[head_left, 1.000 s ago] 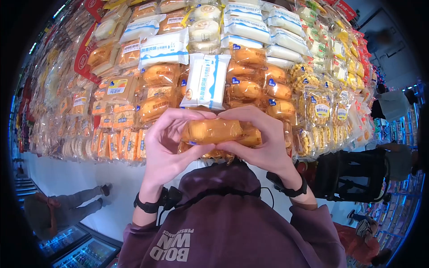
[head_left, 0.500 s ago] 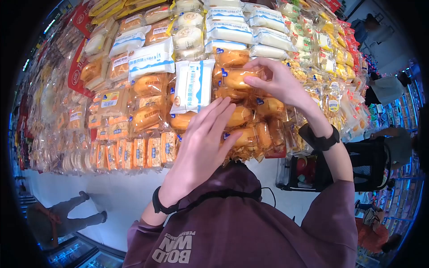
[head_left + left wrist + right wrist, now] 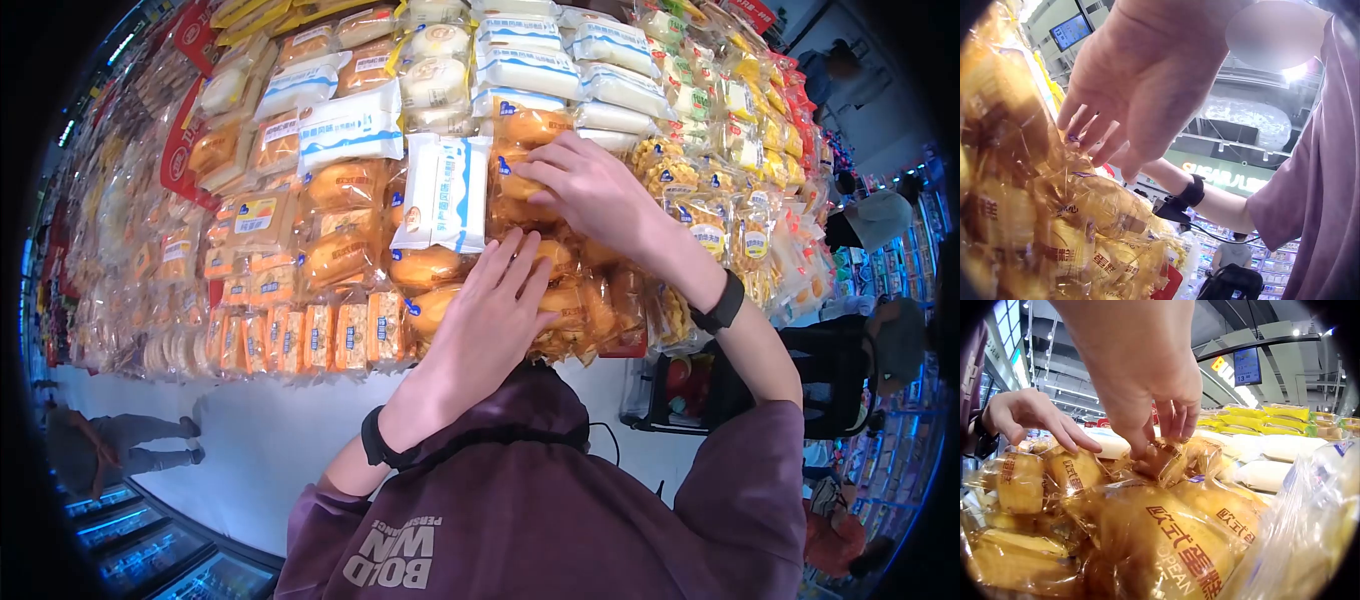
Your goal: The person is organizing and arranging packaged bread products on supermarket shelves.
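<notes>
Wrapped golden cakes [image 3: 425, 267] lie in rows across the display in the head view. The right hand [image 3: 600, 200] is over the cake column right of a white packet [image 3: 443, 192]; in the right wrist view its fingers and thumb [image 3: 1139, 450] pinch the brown wrapper of a cake [image 3: 1169, 459]. Nearer the body, the left hand [image 3: 484, 325] lies spread, palm down, over the lower cakes. In the left wrist view the left hand's [image 3: 1141, 81] fingers are extended beside the wrapped cakes [image 3: 1094, 200]. Whether its fingertips touch them is unclear.
White-and-blue packets [image 3: 350, 127] lie behind and left, orange-sided cake packs [image 3: 385, 325] at the front left edge, waffle packs [image 3: 708, 232] to the right. A black cart [image 3: 800, 380] stands right of the display; a person [image 3: 130, 445] is at the far left.
The cake held in both hands a second ago is no longer between them. The hands have separated; since half a second ago the right hand has shifted slightly left and its fingers point more downward.
</notes>
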